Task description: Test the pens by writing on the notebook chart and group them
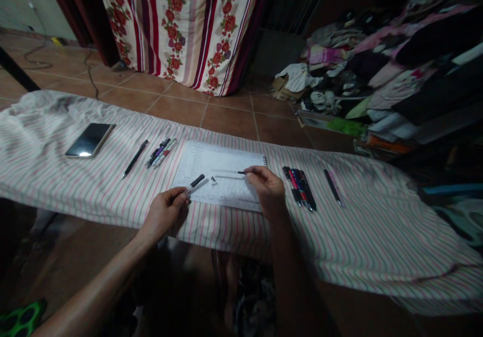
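Note:
My left hand pinches a pen barrel, clear near the fingers and black toward the far end. My right hand is closed on the black end of a thin pen refill, which points left over the page. Beneath both lies a spiral notebook with faint writing, its coil at the upper right. Between the hands, a few small pen parts rest on the paper; their exact kind is too small to tell.
Striped cloth covers the long surface. Left of the notebook lie several pens, one black pen and a phone. To the right are more pens and a black-and-pink pair. Heaped clothes stand behind, beside a floral curtain.

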The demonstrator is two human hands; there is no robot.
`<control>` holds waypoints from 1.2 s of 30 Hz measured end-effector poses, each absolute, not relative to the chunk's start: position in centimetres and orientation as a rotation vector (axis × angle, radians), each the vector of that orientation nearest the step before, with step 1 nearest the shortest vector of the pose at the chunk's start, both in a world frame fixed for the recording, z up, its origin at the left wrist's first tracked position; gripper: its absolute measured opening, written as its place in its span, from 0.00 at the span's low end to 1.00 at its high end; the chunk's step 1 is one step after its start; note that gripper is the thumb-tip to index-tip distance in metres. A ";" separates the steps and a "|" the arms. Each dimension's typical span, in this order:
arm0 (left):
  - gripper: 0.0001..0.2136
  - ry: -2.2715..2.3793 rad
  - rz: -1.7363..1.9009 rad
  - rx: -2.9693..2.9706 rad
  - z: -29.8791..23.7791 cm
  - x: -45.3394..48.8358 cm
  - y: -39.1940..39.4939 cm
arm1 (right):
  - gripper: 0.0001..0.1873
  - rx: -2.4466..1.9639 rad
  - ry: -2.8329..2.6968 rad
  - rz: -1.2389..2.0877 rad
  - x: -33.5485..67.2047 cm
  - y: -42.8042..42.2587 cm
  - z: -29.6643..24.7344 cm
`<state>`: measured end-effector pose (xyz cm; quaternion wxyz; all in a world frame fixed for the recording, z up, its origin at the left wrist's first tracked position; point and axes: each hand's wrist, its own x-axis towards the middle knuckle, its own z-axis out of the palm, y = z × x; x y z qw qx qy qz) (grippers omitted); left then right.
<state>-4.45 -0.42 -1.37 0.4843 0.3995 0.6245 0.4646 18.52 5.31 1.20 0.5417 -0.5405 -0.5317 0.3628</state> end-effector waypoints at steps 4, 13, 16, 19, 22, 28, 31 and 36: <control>0.18 1.560 1.125 0.987 -2.1 -4.9 -0.5 | 0.07 -1.291 -1.323 0.875 18.7 5.1 1.4; 0.17 1.606 1.095 1.110 -2.0 -4.6 -0.8 | 0.07 -1.314 -1.367 0.921 18.9 4.8 1.6; 0.17 1.602 1.101 1.098 -2.1 -4.6 -0.8 | 0.08 -1.315 -1.367 0.931 19.0 4.7 1.6; 0.16 1.613 1.090 1.114 -2.2 -4.7 -0.7 | 0.08 -1.328 -1.380 0.942 19.0 4.7 1.7; 0.15 1.623 1.083 1.153 -2.2 -4.8 -0.7 | 0.07 -1.318 -1.367 0.951 19.0 4.6 1.7; 0.15 1.649 1.062 1.221 -2.3 -4.8 -0.8 | 0.06 -1.283 -1.353 0.958 19.1 4.6 1.7; 0.15 1.664 1.038 1.268 -2.4 -4.8 -0.8 | 0.07 -1.311 -1.369 0.960 19.2 4.5 1.8; 0.14 1.710 1.002 1.364 -2.4 -4.8 -0.8 | 0.07 -1.303 -1.355 0.979 19.3 4.4 1.9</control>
